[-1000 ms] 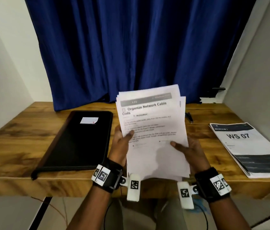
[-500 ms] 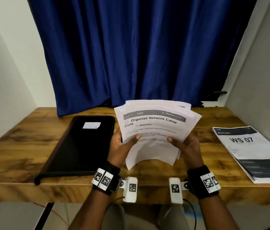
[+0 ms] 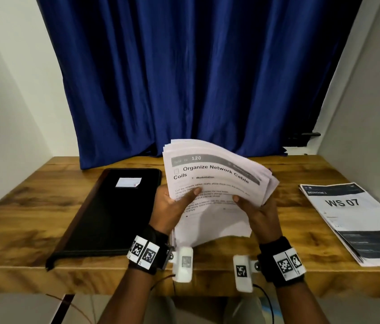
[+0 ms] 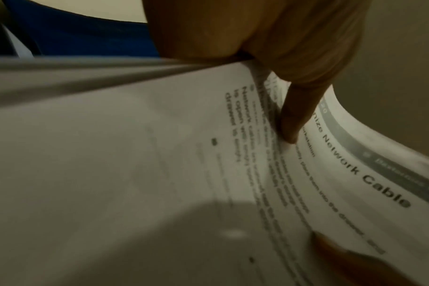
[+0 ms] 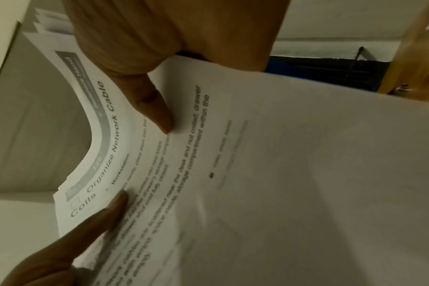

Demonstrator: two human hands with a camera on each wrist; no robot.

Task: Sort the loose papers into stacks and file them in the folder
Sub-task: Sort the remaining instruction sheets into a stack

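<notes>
A thick bundle of white papers, top sheet headed "Organize Network Cable Coils", is held above the middle of the wooden table. My left hand grips its left edge, thumb on the top sheet. My right hand grips the right edge, thumb on top, and the bundle's far end bends over to the right. The wrist views show the same papers close up with each thumb pressed on the print. A closed black folder with a small white label lies flat on the table to the left.
A second stack of papers headed "WS 07" lies near the table's right edge. A blue curtain hangs behind the table, with white walls on both sides. Bare wood shows between the folder and the front edge.
The bundle has dropped lower and tilted away from me. Its top end now curls over to the right. Both hands keep their grip on it.
</notes>
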